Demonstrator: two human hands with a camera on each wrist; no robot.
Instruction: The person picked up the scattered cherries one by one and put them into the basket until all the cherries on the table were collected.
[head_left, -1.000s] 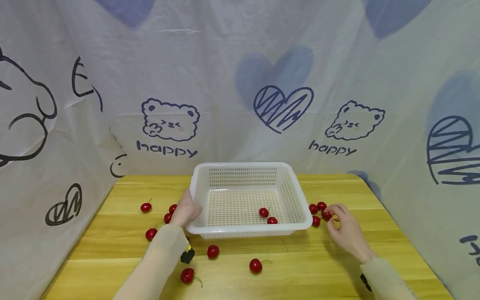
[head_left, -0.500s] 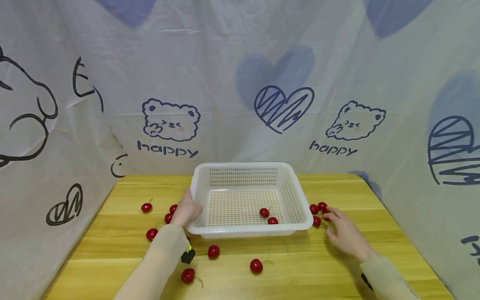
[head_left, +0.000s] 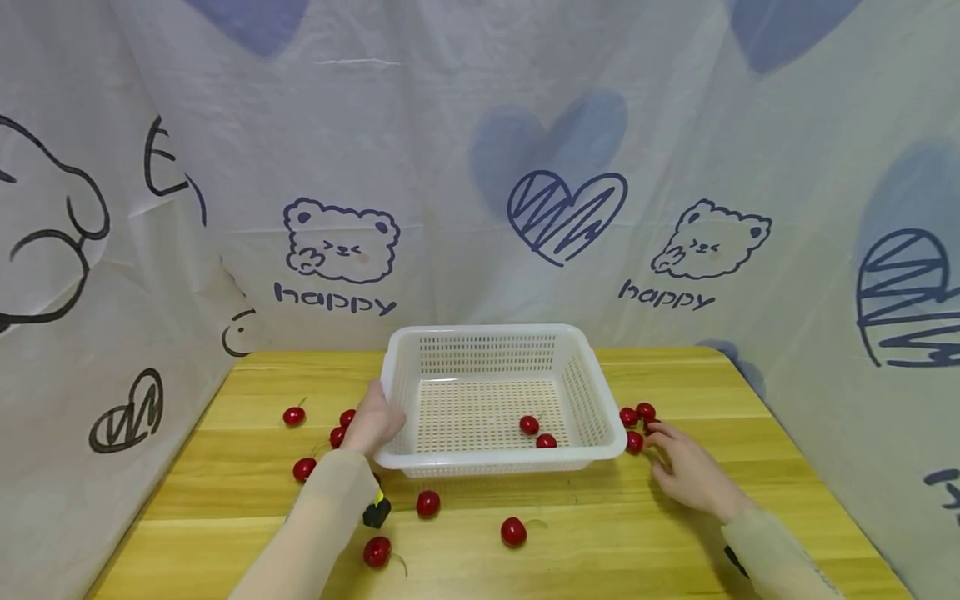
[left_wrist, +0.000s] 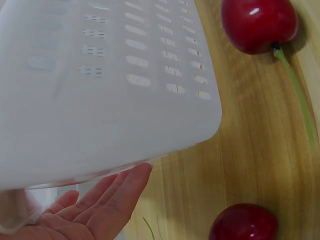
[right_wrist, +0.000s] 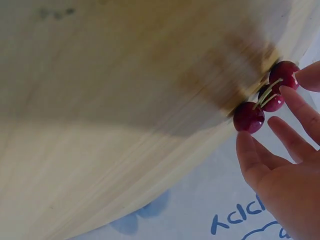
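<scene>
A white plastic basket (head_left: 487,459) stands at the back middle of the table, with two cherries (head_left: 528,425) inside. My left hand (head_left: 372,421) grips its left rim; in the left wrist view the fingers (left_wrist: 112,205) lie under that rim. To the right of the basket is a small cluster of cherries (head_left: 634,442) with stems. My right hand (head_left: 693,471) is at this cluster, partly covering one cherry. In the right wrist view, its fingers are spread around the cherries (right_wrist: 249,118), with fingertips close to or touching them; contact is hard to tell.
More cherries lie on the wooden table (head_left: 600,542): several left of the basket, such as one cherry (head_left: 294,415), and a few in front, including one cherry (head_left: 513,532). A patterned white cloth (head_left: 450,250) hangs behind and at both sides.
My right hand's fingers have drawn slightly off the cluster; a cherry that was between its fingertips now sits lower among the others. The left hand and basket have stayed put.
</scene>
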